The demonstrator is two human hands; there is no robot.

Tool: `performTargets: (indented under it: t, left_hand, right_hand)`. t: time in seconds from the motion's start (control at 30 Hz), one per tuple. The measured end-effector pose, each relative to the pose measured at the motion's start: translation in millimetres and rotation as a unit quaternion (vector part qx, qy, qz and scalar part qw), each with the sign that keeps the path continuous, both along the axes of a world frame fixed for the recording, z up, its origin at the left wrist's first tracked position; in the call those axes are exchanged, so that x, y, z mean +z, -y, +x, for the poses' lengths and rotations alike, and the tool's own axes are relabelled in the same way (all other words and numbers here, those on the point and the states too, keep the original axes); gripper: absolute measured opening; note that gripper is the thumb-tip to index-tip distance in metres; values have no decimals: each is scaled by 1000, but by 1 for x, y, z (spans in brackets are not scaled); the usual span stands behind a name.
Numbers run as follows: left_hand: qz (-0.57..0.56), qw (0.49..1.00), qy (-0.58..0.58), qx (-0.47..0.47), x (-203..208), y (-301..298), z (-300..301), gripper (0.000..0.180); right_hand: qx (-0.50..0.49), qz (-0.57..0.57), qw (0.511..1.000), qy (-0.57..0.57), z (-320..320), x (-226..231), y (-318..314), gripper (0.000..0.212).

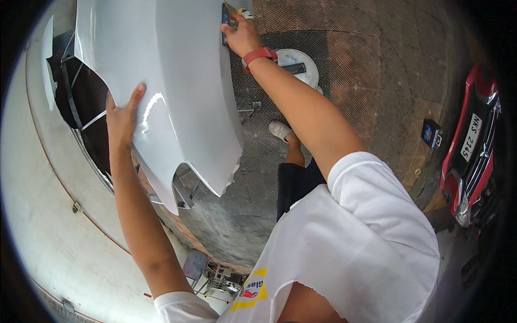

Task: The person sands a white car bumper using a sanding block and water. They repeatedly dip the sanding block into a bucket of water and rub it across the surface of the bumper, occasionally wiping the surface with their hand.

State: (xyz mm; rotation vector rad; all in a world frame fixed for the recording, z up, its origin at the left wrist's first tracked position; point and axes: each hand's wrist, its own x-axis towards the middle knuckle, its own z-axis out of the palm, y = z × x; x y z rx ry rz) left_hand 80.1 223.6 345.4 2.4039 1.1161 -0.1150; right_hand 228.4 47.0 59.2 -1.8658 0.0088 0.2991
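Note:
A glossy white car body panel (188,75) stretches from the top of the view toward me, with a notched lower end. My left hand (123,121) grips its left edge, the thumb lying on the painted face and the fingers out of sight behind the edge. At the panel's far right edge, my right hand (244,36) is closed on a dark flat sanding block (224,24), which touches the panel along that edge. Something yellowish-brown shows beside the block, too small to make out. A red band (259,58) circles my right wrist.
A round white bucket (311,69) with a dark block (294,68) on top stands right of the panel. Metal stand bars (188,185) show under the panel. A red bumper (458,145) and a small dark box (431,133) lie to the right; a pale wall (48,188) rises left.

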Motion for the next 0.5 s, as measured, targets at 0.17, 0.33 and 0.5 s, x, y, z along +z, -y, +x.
performTargets:
  t: [0.17,0.33,0.5]
  left_hand:
    - [-26,1000,8,8,0,0,-9,99]
    - [20,1000,-15,-4,-3,-8,-2,96]
    - [10,1000,10,-27,-7,-8,-12,94]
  right_hand:
    - [28,28,999,30,-32,46,13,60]
    - [29,31,998,-46,-3,4,7,61]
    - [109,46,992,32,-86,76,38,61]
